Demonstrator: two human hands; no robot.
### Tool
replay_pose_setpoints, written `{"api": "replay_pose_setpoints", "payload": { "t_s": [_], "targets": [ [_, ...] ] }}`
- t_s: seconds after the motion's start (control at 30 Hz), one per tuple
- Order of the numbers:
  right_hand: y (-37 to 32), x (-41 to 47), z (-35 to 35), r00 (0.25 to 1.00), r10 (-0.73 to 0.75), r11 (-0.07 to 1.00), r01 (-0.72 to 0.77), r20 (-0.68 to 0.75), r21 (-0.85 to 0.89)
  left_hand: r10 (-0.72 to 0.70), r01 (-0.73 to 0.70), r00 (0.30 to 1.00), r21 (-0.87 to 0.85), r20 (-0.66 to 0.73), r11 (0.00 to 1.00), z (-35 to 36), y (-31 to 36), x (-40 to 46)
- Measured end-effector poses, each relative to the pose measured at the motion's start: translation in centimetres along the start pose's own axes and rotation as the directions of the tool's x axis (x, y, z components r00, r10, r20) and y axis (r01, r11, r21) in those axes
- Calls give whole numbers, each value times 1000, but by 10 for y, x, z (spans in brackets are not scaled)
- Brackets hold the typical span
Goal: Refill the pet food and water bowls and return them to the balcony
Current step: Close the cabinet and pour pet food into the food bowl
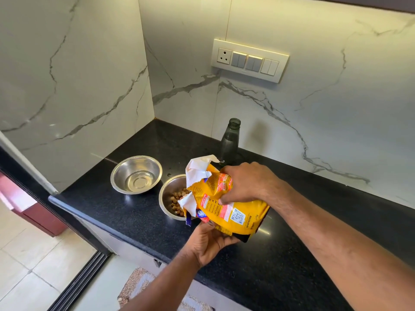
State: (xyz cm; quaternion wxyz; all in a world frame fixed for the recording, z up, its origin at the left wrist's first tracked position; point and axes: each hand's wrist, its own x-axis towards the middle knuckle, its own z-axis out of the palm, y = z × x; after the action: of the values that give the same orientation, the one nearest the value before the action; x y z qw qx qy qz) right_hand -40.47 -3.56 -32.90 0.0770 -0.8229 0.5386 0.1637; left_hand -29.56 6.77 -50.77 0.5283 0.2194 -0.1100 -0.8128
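Note:
Two steel bowls stand on the black counter (134, 212). The left bowl (136, 174) holds a little water. The right bowl (167, 198) holds brown kibble (178, 199) and is partly hidden by a yellow pet food bag (224, 205). The bag is tilted with its torn white mouth over that bowl. My right hand (243, 184) grips the bag from above. My left hand (210, 241) holds it from underneath. A dark uncapped bottle (230, 142) stands behind the bag by the wall.
Marble walls close the corner behind the counter, with a switch panel (249, 60) on the back wall. The counter's front edge runs diagonally. Below lie a tiled floor (27, 265), a door track (78, 281) and a patterned mat (139, 286).

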Motion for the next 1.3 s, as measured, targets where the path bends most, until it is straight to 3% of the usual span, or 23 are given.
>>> {"api": "replay_pose_setpoints", "payload": {
  "t_s": [0.43,1.3],
  "targets": [
    [-3,-1,-10,999,-30,998,31,22,-50,-30,26,998,-60,-60,998,14,-7,-5],
    [-4,6,-24,999,-41,994,44,32,-103,-4,0,999,-78,-52,997,23,-6,-1]
  ]
}}
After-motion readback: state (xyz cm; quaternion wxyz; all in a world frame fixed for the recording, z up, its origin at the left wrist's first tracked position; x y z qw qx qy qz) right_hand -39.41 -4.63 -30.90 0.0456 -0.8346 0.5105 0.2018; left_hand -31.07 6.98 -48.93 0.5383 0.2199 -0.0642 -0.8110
